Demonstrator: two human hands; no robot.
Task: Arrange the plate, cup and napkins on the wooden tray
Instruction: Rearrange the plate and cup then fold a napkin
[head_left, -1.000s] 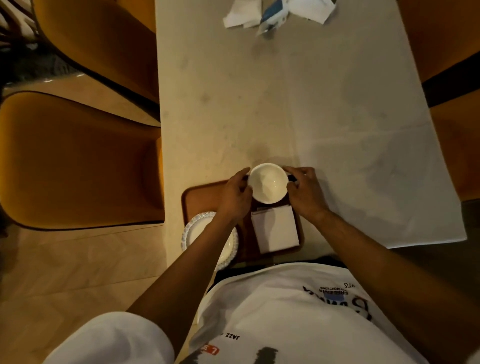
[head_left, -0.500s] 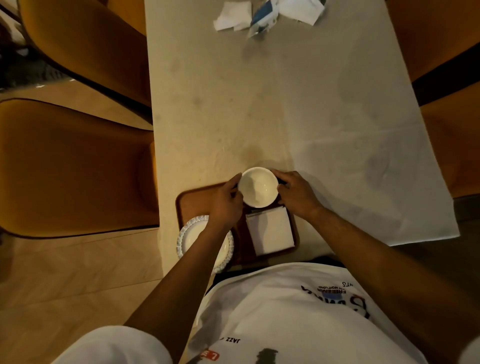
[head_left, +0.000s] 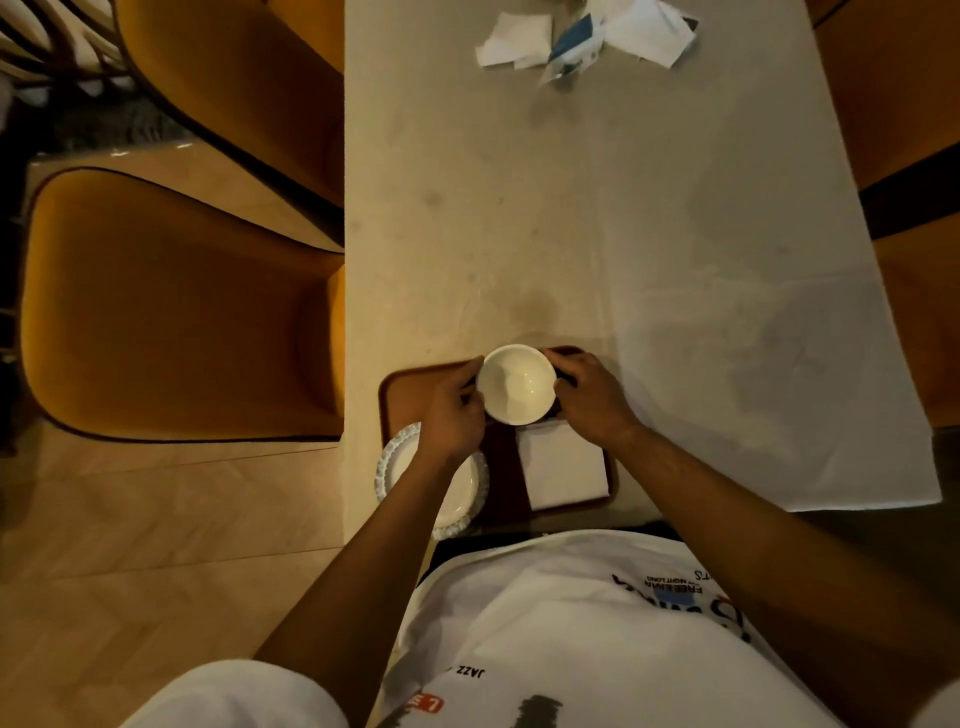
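both hands, left hand (head_left: 451, 415) and right hand (head_left: 592, 397), are gripping the cup (head_left: 516, 383) over the wooden tray's (head_left: 402, 387) far edge, risking a tip onto the worktop (head_left: 519, 208).

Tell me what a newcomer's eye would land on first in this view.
The white cup stands out first, held between the left hand and the right hand over the far end of the wooden tray. Nearer the person, a white plate with a scalloped rim sits at the tray's left and a folded white napkin at its right. Crumpled papers lie at the table's far end.
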